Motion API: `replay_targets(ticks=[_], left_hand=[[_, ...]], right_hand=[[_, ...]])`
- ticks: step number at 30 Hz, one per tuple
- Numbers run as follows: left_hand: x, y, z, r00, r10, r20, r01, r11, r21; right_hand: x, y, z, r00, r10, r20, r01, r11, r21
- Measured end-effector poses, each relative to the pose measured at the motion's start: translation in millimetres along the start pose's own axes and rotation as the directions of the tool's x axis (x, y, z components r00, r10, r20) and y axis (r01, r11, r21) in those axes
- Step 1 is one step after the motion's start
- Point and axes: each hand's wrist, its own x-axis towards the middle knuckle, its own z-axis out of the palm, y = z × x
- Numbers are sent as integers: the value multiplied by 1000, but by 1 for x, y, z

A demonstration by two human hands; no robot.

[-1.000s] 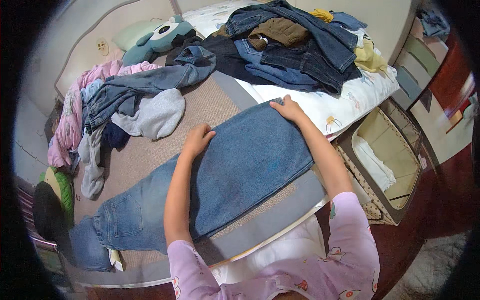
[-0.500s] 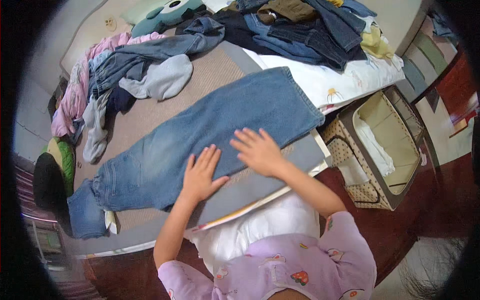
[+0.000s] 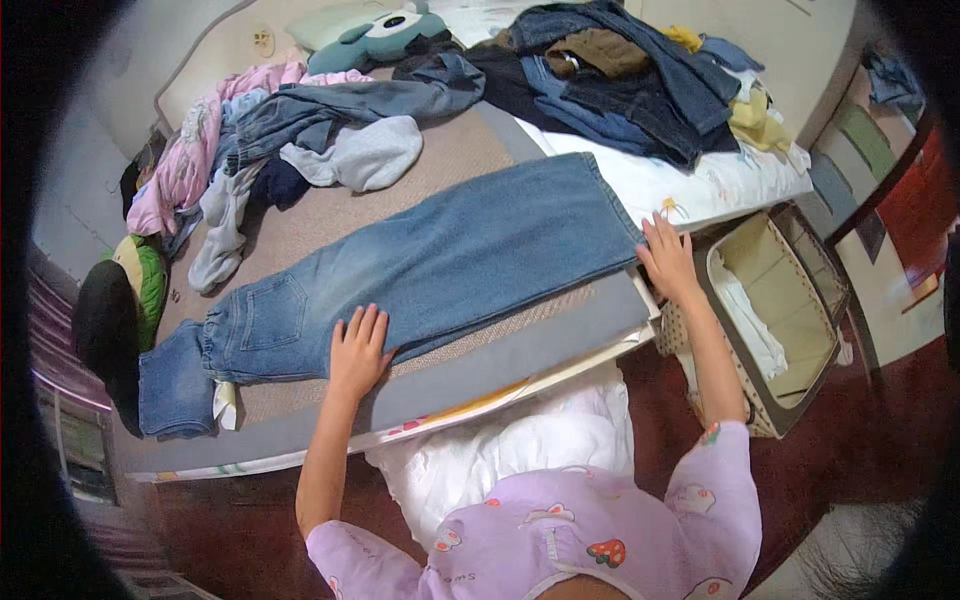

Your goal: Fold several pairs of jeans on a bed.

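A pair of blue jeans (image 3: 430, 250) lies lengthwise on the bed, folded into one long strip, its gathered waist to the left and its leg hem to the right. My left hand (image 3: 358, 352) rests on its near edge, right of the back pocket, fingers extended. At the hem's near corner is my right hand (image 3: 668, 260), fingers stretched out and slightly apart; whether the fingertips press the cloth I cannot tell. A smaller piece of blue denim (image 3: 178, 385) lies against the waist end.
Behind the jeans are a grey garment (image 3: 368, 152), pink clothing (image 3: 180, 175) and a heap of dark jeans (image 3: 630, 85). A teal plush toy (image 3: 385, 40) lies at the back. A dotted storage basket (image 3: 775, 400) stands right of the bed, and a white cushion (image 3: 500, 440) is before me.
My right hand has moved right, from the middle of the leg to the hem corner. My left hand has shifted left along the near edge. The view has shifted slightly.
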Motion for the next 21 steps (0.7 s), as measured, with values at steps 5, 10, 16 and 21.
replay_targets(ticks=[5, 10, 16, 21], left_hand=[[31, 50, -8, 900, 304, -312, -298, 952, 69], [79, 99, 6, 887, 265, -378, -302, 952, -42], [63, 79, 15, 901, 196, -388, -235, 970, -56], [26, 47, 7, 943, 205, -262, -176, 976, 127]], right_hand=[[-6, -91, -34, 805, -532, -264, 562, 825, 51], [15, -159, 16, 624, -691, -365, 712, 695, -97], [24, -118, 15, 648, -690, -322, 717, 695, -48], [23, -54, 4, 671, -686, -282, 712, 702, -17]])
